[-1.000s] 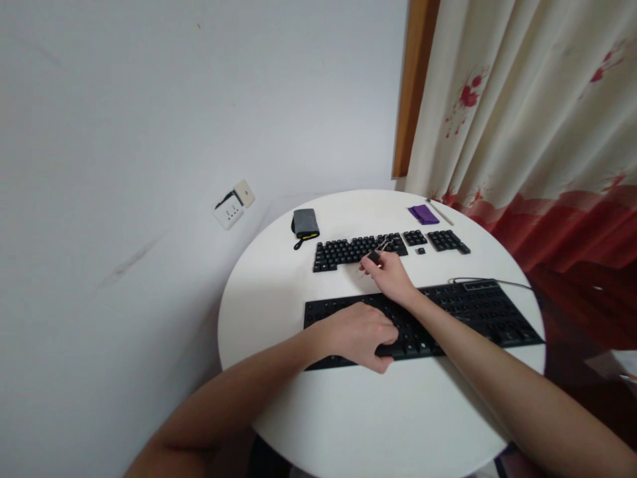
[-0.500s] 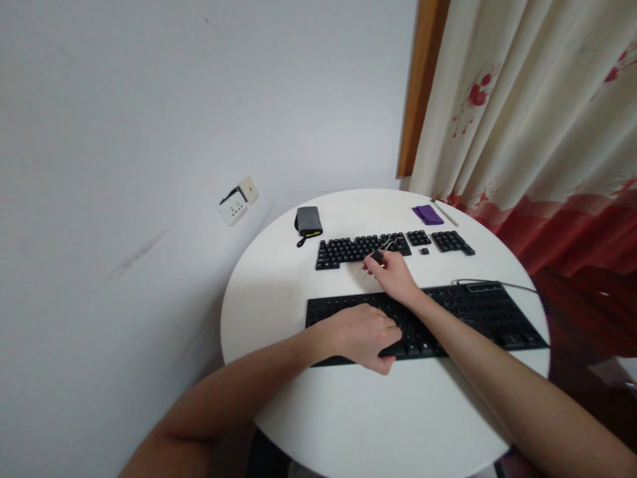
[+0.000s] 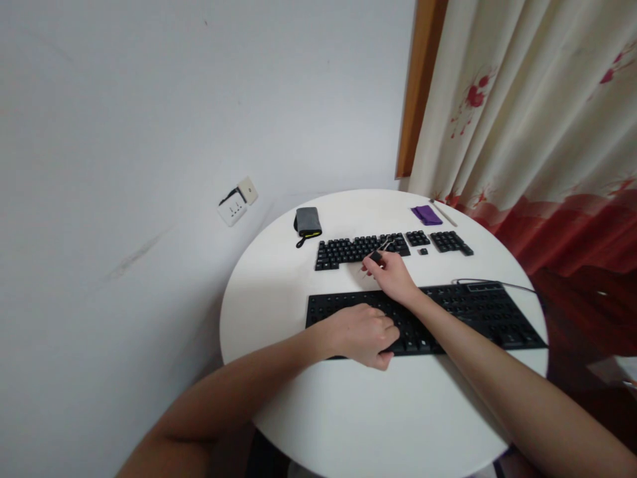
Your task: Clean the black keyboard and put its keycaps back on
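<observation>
One white table near curtains: left hand curled, grip hidden; right hand pinching wire tool.

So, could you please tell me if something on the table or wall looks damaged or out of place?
The keyboard looks stripped of keycaps; loose black keycaps lie behind it, though neatly grouped. One small keycap sits apart. The wall has a slanting grey smudge, like a scuff.

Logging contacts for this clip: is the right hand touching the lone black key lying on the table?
Apart: in the head view, white table shows between the right hand and the lone black key.
</observation>
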`<state>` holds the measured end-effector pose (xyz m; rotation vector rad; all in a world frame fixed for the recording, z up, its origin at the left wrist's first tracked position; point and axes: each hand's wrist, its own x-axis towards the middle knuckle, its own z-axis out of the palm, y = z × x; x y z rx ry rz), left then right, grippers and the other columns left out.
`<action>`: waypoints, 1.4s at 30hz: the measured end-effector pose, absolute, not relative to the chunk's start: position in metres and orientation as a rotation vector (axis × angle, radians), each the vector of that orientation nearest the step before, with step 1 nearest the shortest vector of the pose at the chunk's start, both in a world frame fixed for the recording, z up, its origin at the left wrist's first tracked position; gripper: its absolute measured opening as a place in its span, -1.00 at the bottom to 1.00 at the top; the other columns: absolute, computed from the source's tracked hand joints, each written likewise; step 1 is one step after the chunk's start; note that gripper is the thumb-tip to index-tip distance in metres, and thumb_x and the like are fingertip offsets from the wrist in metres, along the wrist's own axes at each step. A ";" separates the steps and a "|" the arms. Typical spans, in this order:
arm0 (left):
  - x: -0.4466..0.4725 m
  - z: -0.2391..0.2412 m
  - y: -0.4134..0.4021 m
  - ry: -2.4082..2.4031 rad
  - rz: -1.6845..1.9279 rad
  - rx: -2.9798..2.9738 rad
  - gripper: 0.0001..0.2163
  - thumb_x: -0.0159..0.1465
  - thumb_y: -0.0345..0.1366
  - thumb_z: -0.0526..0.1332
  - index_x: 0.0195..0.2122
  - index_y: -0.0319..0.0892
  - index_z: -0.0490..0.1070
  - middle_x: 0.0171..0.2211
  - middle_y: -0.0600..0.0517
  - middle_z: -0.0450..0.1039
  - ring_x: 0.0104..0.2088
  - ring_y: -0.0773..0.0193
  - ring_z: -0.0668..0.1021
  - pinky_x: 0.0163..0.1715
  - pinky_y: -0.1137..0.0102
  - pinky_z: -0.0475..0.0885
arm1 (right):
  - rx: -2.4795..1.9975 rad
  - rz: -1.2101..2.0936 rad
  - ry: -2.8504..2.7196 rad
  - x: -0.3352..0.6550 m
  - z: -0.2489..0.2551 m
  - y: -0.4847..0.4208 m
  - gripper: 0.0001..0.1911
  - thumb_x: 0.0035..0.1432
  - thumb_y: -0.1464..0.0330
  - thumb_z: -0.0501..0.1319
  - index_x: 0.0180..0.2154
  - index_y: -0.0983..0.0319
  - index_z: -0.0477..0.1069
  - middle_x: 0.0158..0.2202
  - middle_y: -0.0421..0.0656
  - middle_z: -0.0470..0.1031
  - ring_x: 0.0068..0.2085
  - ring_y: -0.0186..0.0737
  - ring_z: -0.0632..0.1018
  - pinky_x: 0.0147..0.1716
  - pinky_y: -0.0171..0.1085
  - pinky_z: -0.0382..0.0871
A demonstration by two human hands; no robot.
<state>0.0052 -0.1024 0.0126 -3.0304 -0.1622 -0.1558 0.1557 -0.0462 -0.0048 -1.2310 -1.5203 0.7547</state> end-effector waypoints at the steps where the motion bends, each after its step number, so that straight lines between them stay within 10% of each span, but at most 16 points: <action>1: 0.005 0.013 -0.103 -0.168 -0.149 -3.031 -0.80 0.20 -0.16 0.24 -0.35 -0.22 0.46 -0.43 -0.07 0.54 -0.42 0.12 0.56 -0.57 0.29 0.36 | -1.230 0.760 -1.525 0.155 -0.004 -0.047 -0.71 0.22 0.25 0.16 -0.43 0.27 0.53 -0.42 -0.08 0.59 -0.41 -0.21 0.54 -0.44 -0.30 0.38; 28: 0.006 0.019 -0.106 -0.296 -0.104 -3.049 -0.81 0.21 -0.18 0.24 -0.33 -0.22 0.46 -0.42 -0.08 0.54 -0.44 0.12 0.56 -0.53 0.30 0.39 | -1.242 0.794 -1.528 0.155 -0.003 -0.049 -0.71 0.22 0.23 0.17 -0.42 0.26 0.52 -0.42 -0.08 0.60 -0.41 -0.20 0.55 -0.50 -0.31 0.40; 36: -0.009 0.043 -0.092 -0.553 -0.541 -3.408 -0.87 0.22 -0.24 0.26 -0.29 -0.19 0.43 -0.46 0.06 0.50 -0.47 0.32 0.51 -0.45 0.44 0.37 | -1.245 0.749 -1.547 0.156 -0.005 -0.047 -0.70 0.22 0.22 0.16 -0.43 0.26 0.51 -0.43 -0.09 0.59 -0.42 -0.21 0.54 -0.47 -0.30 0.38; 42: -0.026 0.036 -0.045 -1.113 -1.697 -3.309 -0.70 0.39 -0.15 0.13 0.00 -0.24 0.43 -0.40 0.02 0.50 -0.53 0.41 0.47 -0.52 0.49 0.39 | -1.333 0.607 -1.399 0.166 -0.003 -0.040 -0.71 0.18 0.23 0.17 -0.46 0.27 0.50 -0.52 -0.11 0.54 -0.47 -0.20 0.50 -0.47 -0.28 0.36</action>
